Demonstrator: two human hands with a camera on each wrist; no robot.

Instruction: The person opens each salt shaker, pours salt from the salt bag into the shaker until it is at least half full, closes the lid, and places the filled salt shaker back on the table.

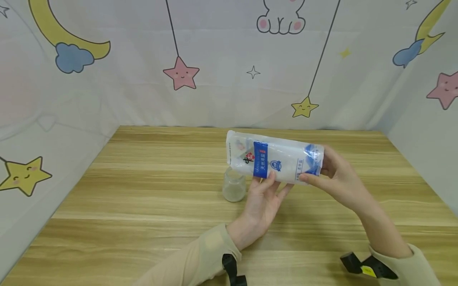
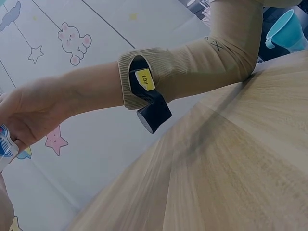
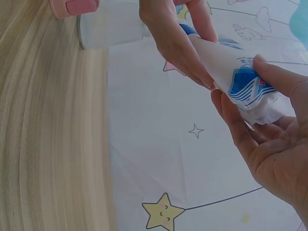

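Observation:
A white and blue plastic bag of salt [image 1: 282, 161] is held up off the table, lying nearly level, its left end overlapping the top of a small clear glass jar [image 1: 234, 190] in the head view. My right hand [image 1: 340, 180] grips the bag's right end, thumb in front and fingers behind. From below, my left hand [image 1: 260, 202] holds the middle of the bag with its thumb on the front. The right wrist view shows both hands around the bag [image 3: 245, 84]. Only the bag's edge [image 2: 6, 144] shows in the left wrist view.
The jar stands on a wood-grain table [image 1: 143, 222]. A pink object [image 3: 77, 6] appears beside the jar in the right wrist view. White cloth with stars and moons [image 1: 222, 99] encloses the table's back and sides. A light-blue cup-like thing [image 2: 288, 31] shows beyond the table.

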